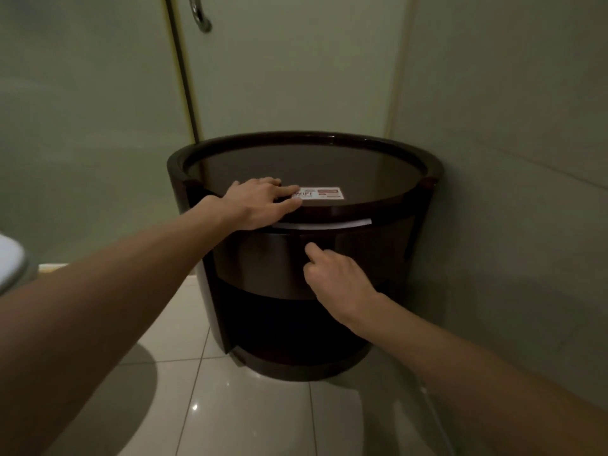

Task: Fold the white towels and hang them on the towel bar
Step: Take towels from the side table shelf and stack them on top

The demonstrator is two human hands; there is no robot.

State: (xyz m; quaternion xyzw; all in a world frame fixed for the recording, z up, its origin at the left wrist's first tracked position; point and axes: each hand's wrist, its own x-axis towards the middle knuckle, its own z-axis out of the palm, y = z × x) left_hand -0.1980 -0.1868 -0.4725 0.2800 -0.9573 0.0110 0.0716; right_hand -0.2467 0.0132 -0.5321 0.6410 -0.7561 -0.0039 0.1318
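A round dark wooden cabinet (427,172) stands in the corner. My left hand (260,202) lies flat on its top, fingertips on a white WIFI card (324,193). My right hand (335,274) is at the curved drawer front (263,258), with the fingers curled at a vertical seam and the thumb pointing up against the wood. A thin white strip (329,224) shows in the gap between top and drawer; I cannot tell whether it is a towel. No other towel is in view.
A chrome handle (200,14) hangs on the frosted glass door behind the cabinet. A wall closes in on the right. A white toilet edge (10,264) shows at the far left. Glossy pale floor tiles (230,406) lie below.
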